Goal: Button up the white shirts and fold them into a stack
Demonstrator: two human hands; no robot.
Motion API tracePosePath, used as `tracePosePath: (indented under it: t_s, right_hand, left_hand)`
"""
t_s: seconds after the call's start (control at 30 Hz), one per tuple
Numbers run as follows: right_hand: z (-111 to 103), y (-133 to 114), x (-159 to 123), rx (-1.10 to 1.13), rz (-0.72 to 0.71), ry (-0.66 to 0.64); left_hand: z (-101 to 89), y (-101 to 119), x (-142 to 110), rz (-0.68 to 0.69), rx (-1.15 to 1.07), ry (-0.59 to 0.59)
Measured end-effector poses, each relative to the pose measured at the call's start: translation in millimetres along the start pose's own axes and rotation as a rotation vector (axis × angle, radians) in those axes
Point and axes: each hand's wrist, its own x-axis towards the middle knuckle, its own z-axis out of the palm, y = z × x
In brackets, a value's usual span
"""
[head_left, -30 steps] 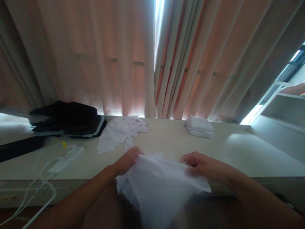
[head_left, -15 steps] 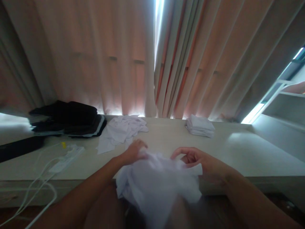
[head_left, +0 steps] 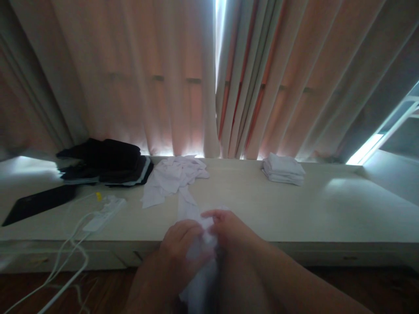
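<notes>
A white cloth garment (head_left: 201, 279) hangs bunched between my two hands at the front edge of the table, its lower end dropping over my lap. My left hand (head_left: 183, 244) is closed on its left side. My right hand (head_left: 231, 229) pinches its upper part, close beside the left. Motion blur hides the fingertips and the exact kind of garment. A strip of white fabric (head_left: 186, 204) lies on the table just beyond the hands, running toward a loose heap of white cloths (head_left: 172, 174).
A neat stack of folded white cloths (head_left: 283, 169) sits at the back right of the white table (head_left: 238, 192). Folded black clothes (head_left: 108, 161), a flat black object (head_left: 41, 203) and a white power strip (head_left: 104, 213) with trailing cables are at left. Curtains (head_left: 176, 87) hang behind.
My hands have come together, the right moving left and inward. The white garment, spread wide between them before, is now gathered into a narrow bunch. The view has shifted slightly.
</notes>
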Motion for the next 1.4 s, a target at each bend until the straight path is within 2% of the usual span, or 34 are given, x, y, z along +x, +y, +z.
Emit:
tracePosePath:
  t_s: [0.17,0.3,0.37,0.47,0.6,0.67,0.73,0.8,0.87,1.0,1.1,1.17,1.4]
  right_hand:
    - [24,-7,-10,0.371,0.052,-0.152]
    - [27,-20,-15,0.445,0.059,-0.111]
    - [23,-22,-16,0.430,0.035,-0.186]
    - [17,-22,-18,0.348,0.003,-0.323]
    - [8,-28,-21,0.143,-0.042,-0.354]
    - [-1,-31,-19,-0.094,-0.101,-0.333]
    - [-15,-29,-12,-0.425,-0.228,-0.245]
    - [-32,-17,-1,-0.724,-0.382,-0.127]
    - [-47,6,13,-0.877,-0.478,-0.074]
    - [-59,63,40,-0.838,-0.434,-0.082]
    - [-56,93,52,-0.738,-0.407,0.024]
    - [-53,101,57,-0.691,-0.424,0.062]
    - [-40,100,66,-0.599,-0.329,-0.039]
  left_hand:
    - [-18.1,7,11,-0.011,0.131,-0.112]
    - [-33.7,-2,22,0.148,0.138,-0.033]
    - [-43.5,-6,30,0.232,0.130,0.010]
    - [-58.9,-5,45,0.268,0.236,0.019]
    - [-71.7,3,69,0.321,0.291,-0.013]
    - [-74.0,4,80,0.349,0.254,0.001]
    - [-75.8,3,90,0.339,0.210,0.037]
    - [-79.3,2,100,0.291,0.176,0.070]
    - [-85.7,2,108,0.216,0.169,0.093]
    - [-102.8,5,119,0.097,0.222,0.113]
    - [-113.9,8,122,0.040,0.218,0.116]
    - [-119.5,9,122,0.022,0.200,0.120]
    - [-128.6,4,109,-0.014,0.213,0.150]
